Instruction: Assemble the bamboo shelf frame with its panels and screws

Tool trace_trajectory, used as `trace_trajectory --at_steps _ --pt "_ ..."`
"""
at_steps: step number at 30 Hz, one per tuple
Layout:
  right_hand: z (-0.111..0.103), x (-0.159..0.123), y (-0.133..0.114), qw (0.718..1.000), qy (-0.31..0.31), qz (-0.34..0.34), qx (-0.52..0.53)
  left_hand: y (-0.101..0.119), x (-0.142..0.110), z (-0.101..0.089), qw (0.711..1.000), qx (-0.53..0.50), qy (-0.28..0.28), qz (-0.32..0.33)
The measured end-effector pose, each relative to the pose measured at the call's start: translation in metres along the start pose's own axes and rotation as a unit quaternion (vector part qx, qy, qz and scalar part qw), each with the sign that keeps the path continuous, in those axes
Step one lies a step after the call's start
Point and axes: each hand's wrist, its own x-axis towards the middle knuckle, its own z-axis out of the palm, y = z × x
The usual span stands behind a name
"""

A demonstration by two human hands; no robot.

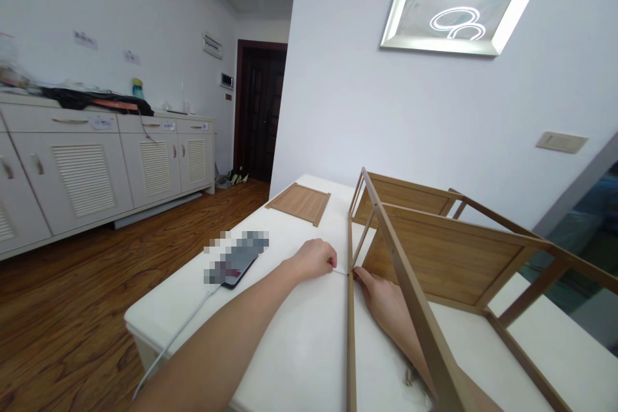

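A wooden shelf frame (396, 251) lies on its side on the white table (299, 341), its slim rails running toward me. My left hand (313, 259) is closed round one end of a thin, pale rod that looks like a hex key (340, 272). The rod's other end meets the outer side of the nearest upright rail (351, 328). From inside the frame, my right hand (383, 299) pinches that rail at the same spot; its fingertips are partly hidden. Small metal screws (409, 376) lie on the table by my right forearm.
A loose wooden panel (299, 203) lies flat at the table's far end. Near the left edge rests a phone (236, 270) with a white cable (178, 335) running off the table. A white cabinet (91, 167) stands along the left wall. The frame's other end reaches far right.
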Motion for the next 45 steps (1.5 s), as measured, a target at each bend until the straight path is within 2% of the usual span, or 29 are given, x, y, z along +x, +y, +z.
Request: trace_trajectory --at_steps 6,9,14,23,34,45 --pt "0.001 -0.001 0.000 1.000 -0.001 0.004 0.009 0.000 0.000 -0.001 0.999 -0.042 0.002 -0.033" --pt "0.001 0.000 0.001 1.000 -0.011 0.012 0.008 -0.001 0.001 -0.001 0.994 -0.085 -0.002 -0.072" --pt "0.001 0.002 0.001 1.000 -0.016 0.016 0.005 -0.005 0.005 0.006 0.977 -0.163 -0.020 -0.137" --pt "0.002 0.002 0.003 1.000 -0.021 0.014 0.011 -0.007 0.008 0.010 0.944 -0.261 -0.036 -0.199" --pt "0.004 0.002 0.003 1.000 -0.004 0.003 0.015 -0.003 0.013 0.015 0.939 -0.264 -0.027 -0.218" --pt "-0.005 0.006 -0.011 0.998 -0.037 0.019 -0.047 0.002 0.010 0.012 0.950 -0.215 -0.014 -0.224"
